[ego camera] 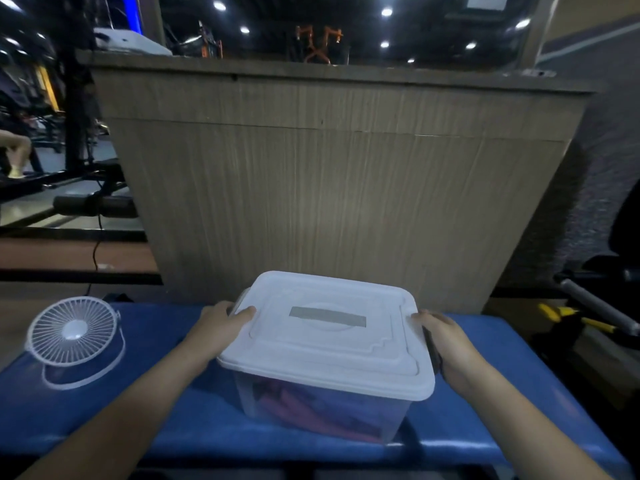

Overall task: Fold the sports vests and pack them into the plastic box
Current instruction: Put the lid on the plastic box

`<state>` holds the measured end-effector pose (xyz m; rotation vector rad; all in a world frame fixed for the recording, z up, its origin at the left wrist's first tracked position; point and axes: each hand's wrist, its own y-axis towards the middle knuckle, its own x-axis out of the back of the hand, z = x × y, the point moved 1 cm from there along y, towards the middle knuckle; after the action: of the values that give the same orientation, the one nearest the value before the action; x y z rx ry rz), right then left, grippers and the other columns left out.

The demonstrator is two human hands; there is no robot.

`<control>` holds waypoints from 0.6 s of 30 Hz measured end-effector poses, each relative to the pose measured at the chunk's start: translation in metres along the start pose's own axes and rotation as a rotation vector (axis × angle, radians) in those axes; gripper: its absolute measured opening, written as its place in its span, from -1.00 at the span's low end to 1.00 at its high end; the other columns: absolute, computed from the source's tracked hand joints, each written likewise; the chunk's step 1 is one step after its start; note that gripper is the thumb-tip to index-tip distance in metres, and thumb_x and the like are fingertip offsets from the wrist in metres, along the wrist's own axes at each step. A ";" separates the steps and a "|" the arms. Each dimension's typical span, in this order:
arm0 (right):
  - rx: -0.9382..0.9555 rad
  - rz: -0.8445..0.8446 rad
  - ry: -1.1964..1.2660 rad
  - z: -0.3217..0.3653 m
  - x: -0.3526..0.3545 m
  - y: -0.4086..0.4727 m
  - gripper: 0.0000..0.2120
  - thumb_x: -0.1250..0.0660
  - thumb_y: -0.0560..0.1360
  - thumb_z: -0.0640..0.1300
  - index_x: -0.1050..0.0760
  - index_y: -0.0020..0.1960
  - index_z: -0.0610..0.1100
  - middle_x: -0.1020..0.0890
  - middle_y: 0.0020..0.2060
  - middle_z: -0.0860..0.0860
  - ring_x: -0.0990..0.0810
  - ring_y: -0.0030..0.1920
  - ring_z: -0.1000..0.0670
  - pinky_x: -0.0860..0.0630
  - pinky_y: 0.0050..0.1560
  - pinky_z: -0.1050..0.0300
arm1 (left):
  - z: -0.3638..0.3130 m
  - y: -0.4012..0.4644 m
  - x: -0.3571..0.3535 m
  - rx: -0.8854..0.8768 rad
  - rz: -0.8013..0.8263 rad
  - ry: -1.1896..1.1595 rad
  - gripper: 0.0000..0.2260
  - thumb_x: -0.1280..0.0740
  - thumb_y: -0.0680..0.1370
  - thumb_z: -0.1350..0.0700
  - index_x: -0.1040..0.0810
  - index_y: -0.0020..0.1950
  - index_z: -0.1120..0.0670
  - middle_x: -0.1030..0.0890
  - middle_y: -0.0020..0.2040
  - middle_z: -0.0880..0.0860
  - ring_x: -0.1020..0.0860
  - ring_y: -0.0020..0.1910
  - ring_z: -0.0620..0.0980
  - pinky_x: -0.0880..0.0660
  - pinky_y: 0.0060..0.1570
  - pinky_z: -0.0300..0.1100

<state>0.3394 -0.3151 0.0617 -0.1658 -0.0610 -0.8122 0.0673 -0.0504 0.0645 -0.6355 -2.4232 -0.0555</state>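
Left grip: the left hand holds the left end of the plastic box; its fingers curl over the edge of the white lid, above a grey side latch.
Right grip: the right hand lies against the right end, fingers bent around a dark latch there; it seems to clasp it.
Box: it stands between the two hands, on the blue bench, lid on.
Vests: the sports vests show red and dark through the clear wall, below the grips.
Step, as I judge: closing or lifting the box. Press both latches evenly, keep the lid level, and check that no cloth is caught under the rim.
Hard to see: whether the latches are locked; how neatly the vests are folded; the far side of the box.
Beside: a small white fan stands left of the left hand, well apart.
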 end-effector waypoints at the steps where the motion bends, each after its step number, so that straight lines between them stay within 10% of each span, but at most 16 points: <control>1: -0.014 0.021 0.016 -0.004 -0.002 -0.009 -0.71 -0.31 0.47 -0.09 -0.50 0.03 -0.32 -0.64 -0.20 -0.30 -0.61 -0.26 -0.26 -0.47 -0.25 -0.04 | 0.001 0.003 0.001 0.010 0.024 -0.067 -0.61 -0.35 0.58 -0.12 -0.56 0.23 0.16 -0.61 0.20 0.11 -0.62 0.05 0.07 -0.54 0.00 -0.06; 8: -0.030 -0.065 0.025 0.001 -0.011 -0.043 -0.77 -0.39 0.49 -0.21 -0.59 0.14 -0.19 -0.74 -0.04 -0.08 -0.72 0.00 -0.11 -0.63 0.12 -0.11 | -0.006 -0.003 -0.006 -0.005 0.023 -0.206 -0.68 -0.36 0.60 -0.04 -0.52 0.12 0.22 -0.62 0.01 0.12 -0.58 -0.12 0.05 -0.42 -0.27 -0.12; 18: -0.003 -0.204 -0.113 0.013 -0.032 -0.045 -0.80 -0.27 0.47 -0.26 -0.54 0.07 -0.11 -0.68 -0.07 -0.04 -0.67 -0.12 -0.06 -0.51 -0.37 0.16 | -0.006 -0.006 -0.008 -0.080 -0.060 -0.134 -0.74 -0.40 0.56 -0.03 -0.59 0.09 0.14 -0.66 0.00 0.08 -0.63 -0.03 0.12 -0.57 0.07 0.09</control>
<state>0.2847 -0.3205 0.0763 -0.2106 -0.1860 -1.0062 0.0736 -0.0608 0.0649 -0.6202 -2.5805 -0.1385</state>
